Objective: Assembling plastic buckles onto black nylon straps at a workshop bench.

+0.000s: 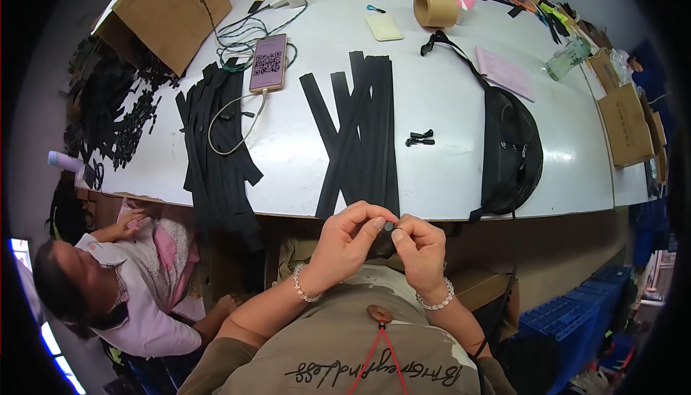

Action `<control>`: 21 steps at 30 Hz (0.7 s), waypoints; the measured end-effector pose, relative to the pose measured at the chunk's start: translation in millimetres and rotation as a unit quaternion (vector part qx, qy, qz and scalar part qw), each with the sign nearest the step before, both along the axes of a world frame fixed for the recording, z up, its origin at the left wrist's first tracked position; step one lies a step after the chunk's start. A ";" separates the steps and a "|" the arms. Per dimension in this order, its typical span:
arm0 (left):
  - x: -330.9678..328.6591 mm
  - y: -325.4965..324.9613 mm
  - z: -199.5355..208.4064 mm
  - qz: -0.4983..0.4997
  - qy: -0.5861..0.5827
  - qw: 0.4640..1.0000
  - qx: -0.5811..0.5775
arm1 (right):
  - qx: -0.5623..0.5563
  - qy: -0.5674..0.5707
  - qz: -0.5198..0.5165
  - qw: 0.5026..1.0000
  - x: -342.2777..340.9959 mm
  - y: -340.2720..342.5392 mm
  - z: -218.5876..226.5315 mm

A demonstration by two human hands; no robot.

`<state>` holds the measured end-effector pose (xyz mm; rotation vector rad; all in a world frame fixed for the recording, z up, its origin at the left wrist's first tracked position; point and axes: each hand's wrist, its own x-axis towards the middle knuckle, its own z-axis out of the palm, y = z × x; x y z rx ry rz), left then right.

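From afar, I'm seeing the left hand [347,242] and right hand [422,250] pinching a small, dark-grey, rounded piece [389,226] between them, its long axis unclear, sitting wearer-side of the flat black fabric strips [381,136].

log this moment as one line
left hand: pinching small dark piece | right hand: fingertips at same piece | table: black strips, small black parts, black bag

This is a workshop. A big, shiny white table [446,179] holds long, flat black cloth strips [383,129] and a brown cardboard box [169,10]
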<state>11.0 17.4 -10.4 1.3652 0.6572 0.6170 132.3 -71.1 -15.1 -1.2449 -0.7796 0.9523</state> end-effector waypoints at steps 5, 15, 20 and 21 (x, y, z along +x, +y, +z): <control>-2.3 3.0 6.8 0.008 0.051 0.994 0.093 | -0.006 -0.031 -0.007 0.999 -2.8 2.8 1.4; -2.1 5.0 2.2 0.009 0.041 0.992 0.116 | -0.011 -0.009 -0.047 0.999 -10.9 1.5 -4.0; -0.5 -0.2 -2.4 0.084 -0.018 0.996 0.025 | -0.067 0.180 0.020 0.981 -15.0 4.3 6.0; -1.1 -0.1 -2.6 0.085 -0.018 0.996 0.025 | -0.068 0.180 0.020 0.981 -14.1 2.7 3.1</control>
